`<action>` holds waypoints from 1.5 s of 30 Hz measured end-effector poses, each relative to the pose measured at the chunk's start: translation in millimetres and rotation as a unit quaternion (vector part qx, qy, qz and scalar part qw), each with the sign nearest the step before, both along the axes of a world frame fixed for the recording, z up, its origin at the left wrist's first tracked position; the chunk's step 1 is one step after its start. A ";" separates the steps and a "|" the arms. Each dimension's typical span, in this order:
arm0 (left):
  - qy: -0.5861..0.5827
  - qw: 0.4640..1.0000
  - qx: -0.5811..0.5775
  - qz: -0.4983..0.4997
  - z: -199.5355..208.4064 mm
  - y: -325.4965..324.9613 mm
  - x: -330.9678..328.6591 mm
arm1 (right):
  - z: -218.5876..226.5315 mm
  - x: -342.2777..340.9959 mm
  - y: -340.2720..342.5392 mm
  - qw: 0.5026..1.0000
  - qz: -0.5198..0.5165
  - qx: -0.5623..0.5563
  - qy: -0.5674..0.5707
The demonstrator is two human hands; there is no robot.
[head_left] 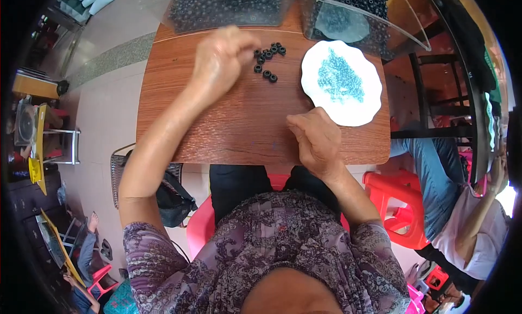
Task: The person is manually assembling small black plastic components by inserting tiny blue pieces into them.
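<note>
The left hand is above the table, just left of the small black rings; its fingers are curled, but blur prevents telling whether they hold anything. The right hand is positioned at the near-left edge of the scalloped white plate, fingers bent closely together; its contents cannot be determined. Blue-green beads lie on the plate. Two clear bins of black pieces occupy the table's far side.
</note>
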State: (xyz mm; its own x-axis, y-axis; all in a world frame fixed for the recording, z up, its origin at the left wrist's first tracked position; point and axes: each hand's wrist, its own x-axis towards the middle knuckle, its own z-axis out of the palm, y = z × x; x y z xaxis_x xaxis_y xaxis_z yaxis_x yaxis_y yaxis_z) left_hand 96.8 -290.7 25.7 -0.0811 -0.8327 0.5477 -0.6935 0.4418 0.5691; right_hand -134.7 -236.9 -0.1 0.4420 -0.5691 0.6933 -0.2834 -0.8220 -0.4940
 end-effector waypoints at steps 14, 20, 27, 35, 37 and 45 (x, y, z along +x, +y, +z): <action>-0.111 0.993 0.030 -0.006 -41.2 7.2 -2.7 | -4.9 -0.7 1.3 1.000 -0.008 0.000 0.000; -0.072 0.996 0.059 0.012 -41.2 14.5 -0.2 | -7.6 1.8 -1.3 1.000 0.006 0.006 0.001; 0.367 0.871 0.326 -0.029 -17.4 41.7 -11.0 | -7.6 4.1 -2.4 0.998 -0.024 0.051 -0.008; 0.549 0.759 0.336 -0.097 -8.8 64.4 -37.9 | 17.7 23.4 -7.7 0.982 -0.056 0.160 -0.083; 0.552 0.757 0.334 -0.104 -9.2 66.4 -43.4 | 18.7 26.2 -12.6 0.989 -0.041 0.120 -0.074; 0.621 0.706 0.325 -0.101 -13.4 75.4 -63.7 | 4.3 24.4 -15.0 0.991 -0.065 0.049 -0.105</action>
State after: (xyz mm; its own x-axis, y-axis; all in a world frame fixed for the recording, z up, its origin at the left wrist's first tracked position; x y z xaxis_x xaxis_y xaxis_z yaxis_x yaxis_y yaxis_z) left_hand 33.1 -215.4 12.2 -0.0265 -0.9811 -0.1917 0.5585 -0.1736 0.8112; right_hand -110.3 -252.0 4.2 0.2126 -0.6810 0.7007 -0.2665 -0.7304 -0.6289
